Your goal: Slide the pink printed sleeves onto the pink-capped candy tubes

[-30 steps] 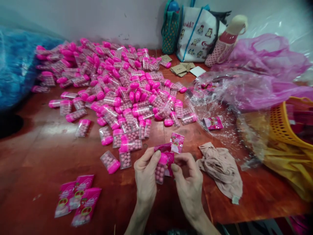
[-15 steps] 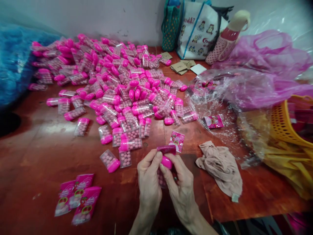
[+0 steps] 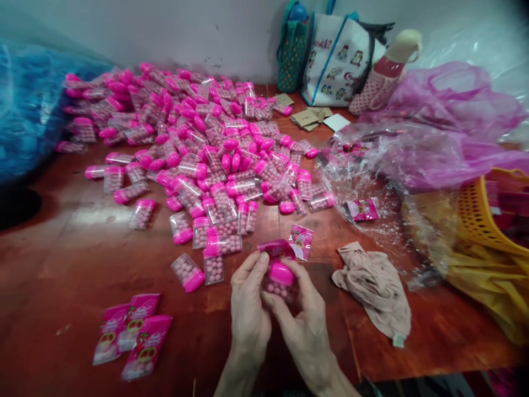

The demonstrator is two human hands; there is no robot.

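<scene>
Between my two hands is a small clear candy container (image 3: 281,274) with a bright pink cap and round pink candies in it. My left hand (image 3: 249,303) pinches the edge of a pink printed packet (image 3: 276,248), which stands behind the cap. My right hand (image 3: 303,317) closes around the container from the right, its thumb across the lower front. Fingers behind both things are hidden. Just beyond lies a flat pink packet (image 3: 301,241). A loose container (image 3: 188,272) rests left of my hands, and several filled pink packets (image 3: 146,347) lie at the lower left.
A large pile of pink-capped containers (image 3: 198,138) covers the table's back left. To my right are a crumpled beige cloth (image 3: 374,286), clear plastic wrap (image 3: 388,220) and a yellow basket (image 3: 475,209). Bags (image 3: 336,60) and cardboard pieces (image 3: 306,118) stand or lie at the back.
My right thumb has moved down from the pink cap, so more of the container and its candies shows. The packet has tilted and shifted slightly left. The whole view has shifted a little.
</scene>
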